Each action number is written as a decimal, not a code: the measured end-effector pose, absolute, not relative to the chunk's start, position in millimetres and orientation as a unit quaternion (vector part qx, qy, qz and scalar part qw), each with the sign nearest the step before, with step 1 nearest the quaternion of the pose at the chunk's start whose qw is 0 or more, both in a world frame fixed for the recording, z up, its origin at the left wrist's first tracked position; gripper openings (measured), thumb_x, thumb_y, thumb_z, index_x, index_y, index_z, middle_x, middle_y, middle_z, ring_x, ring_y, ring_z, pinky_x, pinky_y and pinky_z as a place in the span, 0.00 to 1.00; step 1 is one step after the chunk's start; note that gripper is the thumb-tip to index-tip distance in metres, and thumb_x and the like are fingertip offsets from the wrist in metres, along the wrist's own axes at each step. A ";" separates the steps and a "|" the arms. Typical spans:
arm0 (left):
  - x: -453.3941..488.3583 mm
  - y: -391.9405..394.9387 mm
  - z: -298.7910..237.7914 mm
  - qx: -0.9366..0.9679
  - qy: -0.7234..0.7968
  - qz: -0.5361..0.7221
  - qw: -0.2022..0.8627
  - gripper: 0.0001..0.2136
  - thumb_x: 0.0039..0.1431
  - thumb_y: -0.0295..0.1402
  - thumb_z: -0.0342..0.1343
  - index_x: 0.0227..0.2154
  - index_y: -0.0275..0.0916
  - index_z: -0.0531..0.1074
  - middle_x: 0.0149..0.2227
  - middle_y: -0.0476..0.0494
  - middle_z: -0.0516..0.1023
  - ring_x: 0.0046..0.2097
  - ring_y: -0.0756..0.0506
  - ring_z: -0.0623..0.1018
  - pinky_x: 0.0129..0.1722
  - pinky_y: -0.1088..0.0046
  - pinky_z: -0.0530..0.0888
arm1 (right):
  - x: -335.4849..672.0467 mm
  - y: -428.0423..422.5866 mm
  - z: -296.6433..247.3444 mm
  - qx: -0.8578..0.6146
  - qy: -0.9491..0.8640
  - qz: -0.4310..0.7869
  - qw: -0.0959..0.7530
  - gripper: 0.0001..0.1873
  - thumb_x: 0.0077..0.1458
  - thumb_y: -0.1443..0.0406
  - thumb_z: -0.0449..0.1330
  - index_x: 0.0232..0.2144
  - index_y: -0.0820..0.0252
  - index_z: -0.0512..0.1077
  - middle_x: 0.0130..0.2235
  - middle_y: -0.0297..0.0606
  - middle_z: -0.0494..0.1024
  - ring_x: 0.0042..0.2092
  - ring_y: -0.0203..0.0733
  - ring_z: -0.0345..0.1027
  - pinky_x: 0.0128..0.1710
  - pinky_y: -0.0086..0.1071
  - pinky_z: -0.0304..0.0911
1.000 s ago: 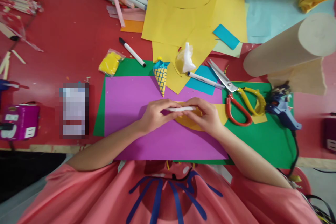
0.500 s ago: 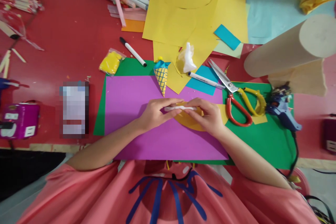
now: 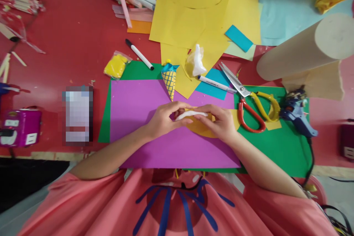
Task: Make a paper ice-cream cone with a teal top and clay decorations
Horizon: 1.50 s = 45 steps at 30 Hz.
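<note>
A thin strip of white modelling clay [image 3: 191, 114] is stretched between my two hands. My left hand [image 3: 165, 120] pinches its left end, thumb below and fingers above. The other end is gripped the same way by my right hand [image 3: 219, 120]. Under the hands lies a rounded yellow-orange paper piece [image 3: 201, 129], partly covered by them, on a purple sheet [image 3: 155, 151]. Just beyond my fingers is a small yellow paper cone [image 3: 169, 82] with a blue grid and a blue rim. An opened bag of white clay [image 3: 198, 62] lies farther back.
Scissors [image 3: 243, 92] and a blue glue gun [image 3: 298, 112] lie right on a green sheet [image 3: 276, 151]. A white marker [image 3: 215, 83], bagged yellow clay [image 3: 116, 65], a black-capped pen [image 3: 139, 54] and yellow sheets [image 3: 190, 22] lie behind. A large tube [image 3: 304, 49] stands right.
The white clay strip now looks smoother and curves upward in the middle. My left fingers have shifted slightly and spread a little from the thumb; my right hand has hardly moved.
</note>
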<state>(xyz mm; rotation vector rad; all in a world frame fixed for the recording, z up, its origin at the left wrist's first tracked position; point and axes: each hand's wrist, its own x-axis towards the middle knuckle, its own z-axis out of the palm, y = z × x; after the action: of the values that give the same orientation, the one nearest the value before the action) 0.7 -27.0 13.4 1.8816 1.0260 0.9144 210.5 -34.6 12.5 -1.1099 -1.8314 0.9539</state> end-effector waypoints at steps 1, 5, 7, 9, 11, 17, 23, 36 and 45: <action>0.9 -27.3 12.9 0.753 0.405 0.362 0.371 0.15 0.58 0.43 0.62 0.40 0.36 0.76 0.28 0.49 0.79 0.27 0.55 0.73 0.27 0.81 0.70 | 210.6 -34.6 12.6 -0.440 -0.717 0.379 0.385 0.05 0.59 0.64 0.63 0.37 0.58 0.78 0.37 0.37 0.85 0.36 0.39 0.80 0.36 0.28 0.73; 0.7 -28.0 10.0 0.778 0.393 0.366 0.326 0.09 0.62 0.38 0.58 0.37 0.37 0.77 0.34 0.46 0.82 0.33 0.52 0.79 0.35 0.78 0.74 | 211.0 -33.4 11.8 -0.446 -0.701 0.415 0.370 0.11 0.58 0.58 0.64 0.41 0.58 0.77 0.38 0.39 0.85 0.38 0.40 0.80 0.38 0.30 0.73; 0.5 -28.1 8.8 0.785 0.395 0.363 0.309 0.08 0.64 0.37 0.57 0.38 0.37 0.77 0.33 0.47 0.83 0.32 0.53 0.79 0.34 0.79 0.73 | 210.9 -32.9 10.9 -0.431 -0.696 0.442 0.367 0.21 0.55 0.54 0.66 0.47 0.57 0.74 0.39 0.40 0.84 0.39 0.41 0.80 0.39 0.30 0.73; 0.4 -28.1 8.2 0.791 0.401 0.365 0.284 0.08 0.65 0.36 0.56 0.38 0.37 0.77 0.31 0.48 0.83 0.28 0.55 0.77 0.31 0.80 0.72 | 210.4 -32.9 10.1 -0.425 -0.695 0.450 0.366 0.25 0.53 0.53 0.67 0.50 0.57 0.72 0.40 0.40 0.84 0.40 0.41 0.80 0.39 0.31 0.73; 0.3 -28.1 8.5 0.794 0.398 0.372 0.269 0.09 0.65 0.36 0.56 0.37 0.37 0.77 0.31 0.47 0.83 0.28 0.54 0.77 0.31 0.80 0.72 | 209.9 -33.3 10.1 -0.435 -0.699 0.432 0.367 0.16 0.56 0.56 0.65 0.45 0.57 0.74 0.40 0.40 0.84 0.40 0.40 0.80 0.40 0.30 0.73; 0.4 -28.6 12.7 0.800 0.380 0.365 0.288 0.13 0.61 0.40 0.59 0.43 0.36 0.75 0.37 0.44 0.84 0.31 0.53 0.80 0.34 0.80 0.74 | 209.4 -33.8 14.5 -0.439 -0.715 0.396 0.372 0.06 0.59 0.63 0.62 0.38 0.58 0.75 0.38 0.39 0.84 0.38 0.38 0.79 0.39 0.28 0.73; 2.7 -28.1 9.3 0.808 0.379 0.382 0.241 0.08 0.63 0.36 0.58 0.35 0.37 0.75 0.27 0.49 0.81 0.26 0.54 0.76 0.29 0.80 0.71 | 207.5 -35.0 14.1 -0.392 -0.723 0.429 0.372 0.11 0.58 0.63 0.63 0.44 0.58 0.73 0.41 0.40 0.83 0.39 0.38 0.79 0.39 0.28 0.72; -1.2 -28.8 12.3 0.748 0.430 0.395 0.314 0.09 0.62 0.39 0.59 0.35 0.38 0.77 0.33 0.46 0.84 0.33 0.52 0.81 0.34 0.80 0.75 | 209.5 -33.4 13.9 -0.408 -0.687 0.465 0.381 0.13 0.56 0.63 0.65 0.45 0.58 0.73 0.39 0.38 0.83 0.37 0.37 0.77 0.35 0.28 0.70; -3.6 -29.4 15.2 0.791 0.381 0.387 0.280 0.14 0.60 0.40 0.60 0.44 0.37 0.77 0.38 0.44 0.85 0.35 0.51 0.84 0.38 0.81 0.78 | 207.8 -32.9 15.7 -0.428 -0.688 0.449 0.376 0.06 0.57 0.64 0.62 0.37 0.59 0.76 0.35 0.38 0.83 0.31 0.35 0.75 0.30 0.27 0.67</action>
<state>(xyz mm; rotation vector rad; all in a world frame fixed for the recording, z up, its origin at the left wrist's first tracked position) -3.6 -29.4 15.2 2.1219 1.0226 1.0382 207.8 -32.9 15.7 -1.0950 -1.7614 1.1490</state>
